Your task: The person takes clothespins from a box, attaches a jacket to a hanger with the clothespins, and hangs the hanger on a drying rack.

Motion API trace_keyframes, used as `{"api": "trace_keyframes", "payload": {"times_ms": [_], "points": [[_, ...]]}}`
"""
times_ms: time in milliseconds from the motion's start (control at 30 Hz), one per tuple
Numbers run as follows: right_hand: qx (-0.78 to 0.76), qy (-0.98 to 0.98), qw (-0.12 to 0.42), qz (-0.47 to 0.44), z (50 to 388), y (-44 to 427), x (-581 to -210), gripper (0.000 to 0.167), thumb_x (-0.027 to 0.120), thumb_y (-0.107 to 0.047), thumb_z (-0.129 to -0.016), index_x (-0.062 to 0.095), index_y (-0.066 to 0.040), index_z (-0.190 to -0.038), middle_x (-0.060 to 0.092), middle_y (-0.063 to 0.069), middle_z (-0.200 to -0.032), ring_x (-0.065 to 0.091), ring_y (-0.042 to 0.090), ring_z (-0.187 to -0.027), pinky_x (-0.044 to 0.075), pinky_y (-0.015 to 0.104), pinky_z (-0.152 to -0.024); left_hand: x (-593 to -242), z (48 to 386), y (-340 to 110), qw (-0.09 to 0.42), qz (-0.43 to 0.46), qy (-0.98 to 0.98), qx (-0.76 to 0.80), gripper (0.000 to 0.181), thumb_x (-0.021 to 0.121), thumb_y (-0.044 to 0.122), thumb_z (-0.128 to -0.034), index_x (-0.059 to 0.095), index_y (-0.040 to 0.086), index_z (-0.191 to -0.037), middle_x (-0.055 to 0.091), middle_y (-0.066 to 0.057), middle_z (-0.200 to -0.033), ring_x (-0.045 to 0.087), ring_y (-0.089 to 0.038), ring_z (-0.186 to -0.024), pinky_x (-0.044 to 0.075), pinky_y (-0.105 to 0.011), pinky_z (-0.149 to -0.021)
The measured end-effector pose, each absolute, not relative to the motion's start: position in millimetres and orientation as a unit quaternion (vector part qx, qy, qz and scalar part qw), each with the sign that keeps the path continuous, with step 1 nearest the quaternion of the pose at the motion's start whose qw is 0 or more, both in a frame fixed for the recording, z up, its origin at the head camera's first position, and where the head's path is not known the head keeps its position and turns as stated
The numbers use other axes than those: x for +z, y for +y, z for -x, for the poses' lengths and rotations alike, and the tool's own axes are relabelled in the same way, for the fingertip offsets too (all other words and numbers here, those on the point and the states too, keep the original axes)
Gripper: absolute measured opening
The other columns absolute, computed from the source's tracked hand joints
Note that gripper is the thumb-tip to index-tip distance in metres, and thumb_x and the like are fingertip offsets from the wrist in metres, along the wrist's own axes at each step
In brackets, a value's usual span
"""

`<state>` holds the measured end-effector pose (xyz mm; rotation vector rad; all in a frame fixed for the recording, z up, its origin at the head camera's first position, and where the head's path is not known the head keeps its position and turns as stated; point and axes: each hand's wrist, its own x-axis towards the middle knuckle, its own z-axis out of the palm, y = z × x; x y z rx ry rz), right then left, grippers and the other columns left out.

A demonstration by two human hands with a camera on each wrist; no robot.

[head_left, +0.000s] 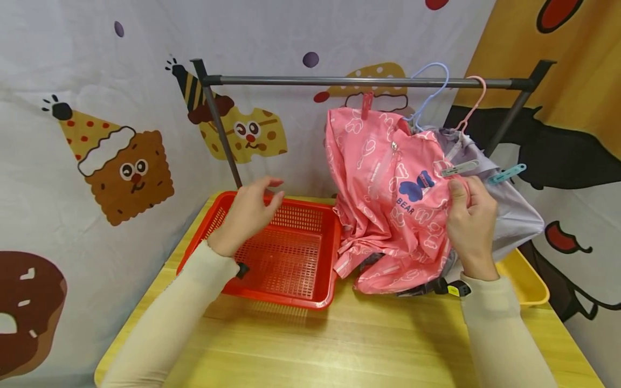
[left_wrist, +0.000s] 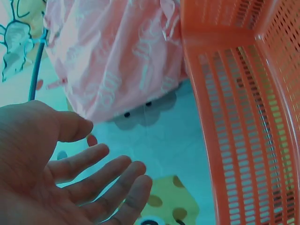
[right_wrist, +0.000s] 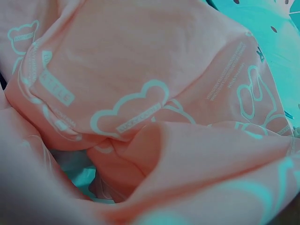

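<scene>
A pink jacket with white outlines, a blue bear and the word BEAR hangs from a blue hanger. A red clothespin clips its left shoulder; a pale green clothespin sits at its right side. My right hand pinches the jacket's right edge just below that clothespin. In the right wrist view, folds of pink fabric fill the frame and hide the fingers. My left hand hovers above the red basket, fingers apart and holding nothing; the jacket is off to its right.
A grey garment hangs behind the jacket on a pink hanger, with a teal clothespin on it. The dark rail spans the back. A yellow basket stands at right on the wooden table.
</scene>
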<state>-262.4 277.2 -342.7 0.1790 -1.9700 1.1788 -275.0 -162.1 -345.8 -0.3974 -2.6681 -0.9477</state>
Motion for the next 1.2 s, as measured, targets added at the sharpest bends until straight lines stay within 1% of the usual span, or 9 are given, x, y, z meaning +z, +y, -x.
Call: {"api": "trace_keyframes", "payload": {"times_ms": [133,400,533,633,733,833,1000,1200], "points": [[0.464,-0.781,0.411,-0.072,263,279,-343,0.035,0.067,-0.026,-0.120,0.080,0.007,-0.115,0.057,-0.025,-0.091,0.051,0.000,-0.082,0.039,0.016,-0.072,-346,282,-177,0.165,0.126,-0.915,-0.346,0.041,0.069,0.025,-0.1187,0.070,0.009,-0.156,0.075,-0.016,-0.154,0.079,-0.039,-0.130,0.068,-0.060,-0.106],[0.456,-0.784,0.414,-0.079,263,280,-342,0.030,0.068,-0.021,-0.119,0.081,0.006,-0.117,0.058,-0.026,-0.092,0.052,-0.001,-0.085,0.039,0.017,-0.077,-347,300,-202,0.237,0.091,-0.897,-0.363,0.039,0.069,0.017,-0.1177,0.068,0.001,-0.153,0.072,-0.025,-0.150,0.078,-0.046,-0.122,0.066,-0.063,-0.101],[0.452,-0.784,0.416,-0.083,263,280,-341,0.031,0.068,-0.021,-0.119,0.081,0.007,-0.116,0.057,-0.027,-0.092,0.052,-0.001,-0.085,0.040,0.015,-0.076,-346,309,-212,0.267,0.067,-0.886,-0.374,0.040,0.068,0.016,-0.1172,0.064,-0.002,-0.153,0.071,-0.027,-0.148,0.077,-0.046,-0.118,0.064,-0.062,-0.100],[0.451,-0.786,0.414,-0.083,262,280,-341,0.032,0.067,-0.023,-0.120,0.081,0.007,-0.118,0.057,-0.027,-0.092,0.051,-0.001,-0.085,0.041,0.015,-0.075,-345,315,-219,0.284,0.046,-0.877,-0.386,0.041,0.068,0.015,-0.1169,0.062,-0.003,-0.153,0.069,-0.028,-0.148,0.075,-0.047,-0.118,0.063,-0.061,-0.100],[0.448,-0.789,0.411,-0.082,261,280,-340,0.033,0.067,-0.024,-0.120,0.081,0.006,-0.119,0.057,-0.027,-0.092,0.052,0.000,-0.083,0.042,0.013,-0.073,-344,321,-225,0.300,0.029,-0.868,-0.395,0.042,0.068,0.014,-0.1163,0.060,-0.004,-0.154,0.067,-0.029,-0.146,0.073,-0.047,-0.120,0.064,-0.062,-0.103],[0.447,-0.788,0.416,-0.085,262,280,-340,0.034,0.067,-0.024,-0.120,0.080,0.007,-0.117,0.056,-0.026,-0.091,0.051,-0.001,-0.083,0.041,0.014,-0.073,-344,326,-230,0.304,0.013,-0.864,-0.402,0.044,0.067,0.016,-0.1168,0.059,-0.002,-0.155,0.066,-0.028,-0.147,0.072,-0.046,-0.122,0.063,-0.061,-0.106],[0.443,-0.781,0.429,-0.097,263,279,-339,0.033,0.068,-0.021,-0.119,0.080,0.010,-0.111,0.056,-0.026,-0.090,0.050,-0.003,-0.083,0.037,0.017,-0.076,-343,331,-236,0.297,-0.008,-0.859,-0.417,0.048,0.066,0.019,-0.1176,0.054,0.001,-0.160,0.062,-0.027,-0.153,0.068,-0.044,-0.129,0.060,-0.059,-0.113],[0.444,-0.783,0.426,-0.094,262,278,-339,0.034,0.068,-0.021,-0.119,0.079,0.010,-0.112,0.056,-0.026,-0.090,0.050,-0.002,-0.082,0.038,0.017,-0.075,-339,339,-243,0.297,-0.011,-0.851,-0.433,0.056,0.067,0.023,-0.1173,0.046,0.003,-0.166,0.059,-0.026,-0.156,0.067,-0.045,-0.139,0.058,-0.059,-0.121]]}}
